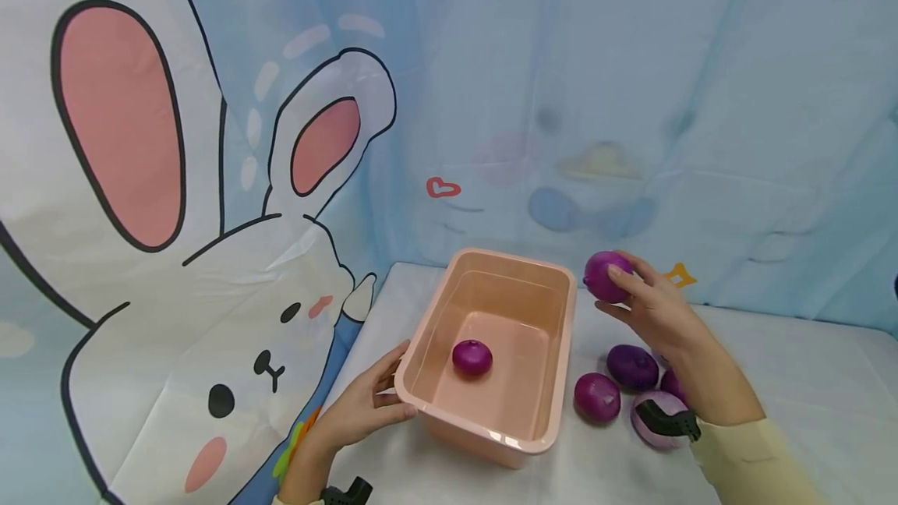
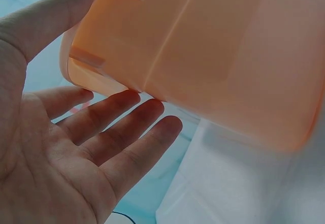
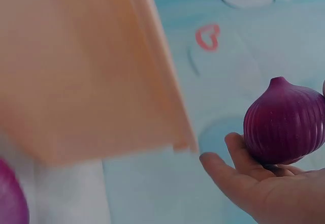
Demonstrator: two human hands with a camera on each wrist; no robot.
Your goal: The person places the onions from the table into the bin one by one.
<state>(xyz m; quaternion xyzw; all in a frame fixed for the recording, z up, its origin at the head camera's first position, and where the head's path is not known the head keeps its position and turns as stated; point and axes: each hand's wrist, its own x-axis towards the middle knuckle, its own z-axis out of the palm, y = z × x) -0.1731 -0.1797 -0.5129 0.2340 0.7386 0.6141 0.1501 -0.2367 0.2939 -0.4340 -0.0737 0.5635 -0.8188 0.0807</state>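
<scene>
My right hand (image 1: 655, 304) holds a purple onion (image 1: 606, 277) in the air, just beyond the right rim of a peach plastic bin (image 1: 568, 349). Its pointed tip shows in the right wrist view, where the onion (image 3: 285, 122) sits between thumb and fingers. Inside the bin, another purple onion (image 1: 472, 358) lies on the floor. At the bin's near left corner is my left hand (image 1: 365, 407), its fingers extended and touching the outside. From the left wrist, the fingertips of the left hand (image 2: 96, 148) meet the bin's wall, with the thumb near the rim.
Right of the bin, several onions lie on the white table (image 1: 807, 380): a reddish-purple onion (image 1: 597, 398), a dark purple onion (image 1: 632, 367) and a pale purple onion (image 1: 655, 431), partly behind my right wrist. A blue curtain (image 1: 701, 100) with a printed rabbit hangs behind and left.
</scene>
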